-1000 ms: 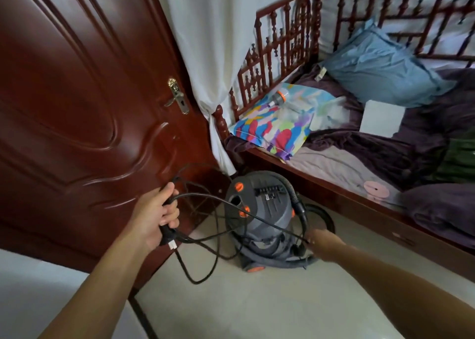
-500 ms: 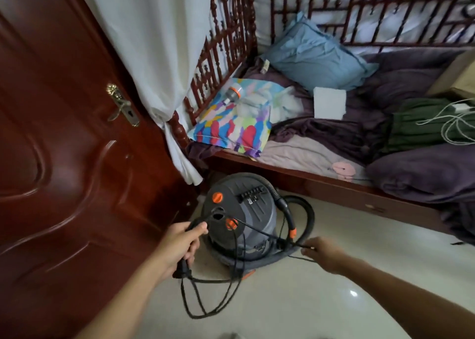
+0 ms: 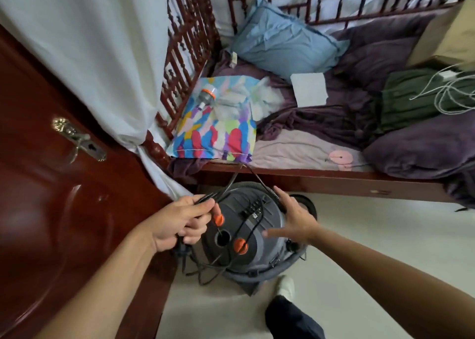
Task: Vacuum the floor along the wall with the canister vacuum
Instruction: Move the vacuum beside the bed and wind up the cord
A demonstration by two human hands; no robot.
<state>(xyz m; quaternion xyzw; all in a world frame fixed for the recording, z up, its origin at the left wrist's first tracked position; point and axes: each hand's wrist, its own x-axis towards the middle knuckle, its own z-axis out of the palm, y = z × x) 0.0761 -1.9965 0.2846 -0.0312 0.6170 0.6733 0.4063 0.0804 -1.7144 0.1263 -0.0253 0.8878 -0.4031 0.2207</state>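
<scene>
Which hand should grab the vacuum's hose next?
Probably the right hand. It is open above the vacuum, right beside the hose. The left hand is busy gripping the bundled black cord.

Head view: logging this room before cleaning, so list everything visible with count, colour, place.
canister vacuum: 1, grey with orange knobs, floor beside bed
hose: 1, grey, looped round vacuum
power cord: 1, black, over vacuum lid
door: 1, dark red, left
curtain: 1, white, beside door
bed: 1, dark red frame, purple bedding
pillows: 2, blue and multicoloured, on bed
bottle: 1, clear, orange cap, on multicoloured pillow
cable: 1, white, on green cloth
foot: 1, white sock, below vacuum
hands: 2, left hand grips power cord, right hand touches hose
</scene>
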